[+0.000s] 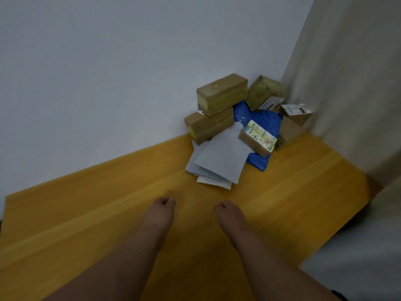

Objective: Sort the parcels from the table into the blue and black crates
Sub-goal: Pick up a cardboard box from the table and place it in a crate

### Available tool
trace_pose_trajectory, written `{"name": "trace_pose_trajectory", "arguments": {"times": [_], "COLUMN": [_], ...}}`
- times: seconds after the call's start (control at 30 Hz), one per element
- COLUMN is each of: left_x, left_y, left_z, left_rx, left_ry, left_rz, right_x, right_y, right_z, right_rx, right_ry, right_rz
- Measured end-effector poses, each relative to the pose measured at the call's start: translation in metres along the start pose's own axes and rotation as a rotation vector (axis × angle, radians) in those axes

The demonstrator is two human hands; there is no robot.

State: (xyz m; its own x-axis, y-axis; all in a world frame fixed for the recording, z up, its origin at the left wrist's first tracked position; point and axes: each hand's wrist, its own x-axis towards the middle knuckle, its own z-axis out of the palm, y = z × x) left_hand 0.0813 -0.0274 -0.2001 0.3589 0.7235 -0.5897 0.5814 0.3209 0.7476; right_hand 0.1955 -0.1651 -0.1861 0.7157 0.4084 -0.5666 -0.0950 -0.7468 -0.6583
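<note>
Pale wall (108, 61), beige curtain (347, 83)

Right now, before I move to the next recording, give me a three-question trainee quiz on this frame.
1. True or false: the left hand is holding a parcel.
2. What lies directly under the labelled small box? A) blue mailer bag B) a crate C) bare table
3. How many brown boxes are stacked against the wall on the left of the pile?

Key: 1. False; both it and the right hand hold nothing, fingers curled, over the table. 2. A. 3. Two: the top brown box on the lower brown box.
</note>
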Motion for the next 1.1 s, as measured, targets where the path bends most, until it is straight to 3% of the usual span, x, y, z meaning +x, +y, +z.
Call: {"name": "trace_pose_trajectory", "arguments": {"times": [0.4,0.6,0.77,1.0,1.1], "left_x": [0.028,0.045,0.057,0.059,0.055], "left_y": [0.094,0.118,0.123,0.124,0.129], "left_z": [0.183,0.207,0.216,0.223,0.225], "left_rx": [-0.002,0.058,0.055,0.047,0.057], "left_ry": [0.322,0.425,0.459,0.449,0.437], "left_rz": [0.174,0.162,0.116,0.065,0.053], "right_x": [0.18,0.224,0.254,0.272,0.265], "right_y": [0.009,0.003,-0.004,-0.004,-0.003], "right_z": [-0.189,-0.207,-0.208,-0.205,-0.201], "right_rx": [-0.145,-0.17,-0.277,-0.387,-0.292], "right_ry": [0.167,0.261,0.221,0.221,0.269], "right_rz": [-0.115,-0.214,-0.287,-0.245,-0.218]}}
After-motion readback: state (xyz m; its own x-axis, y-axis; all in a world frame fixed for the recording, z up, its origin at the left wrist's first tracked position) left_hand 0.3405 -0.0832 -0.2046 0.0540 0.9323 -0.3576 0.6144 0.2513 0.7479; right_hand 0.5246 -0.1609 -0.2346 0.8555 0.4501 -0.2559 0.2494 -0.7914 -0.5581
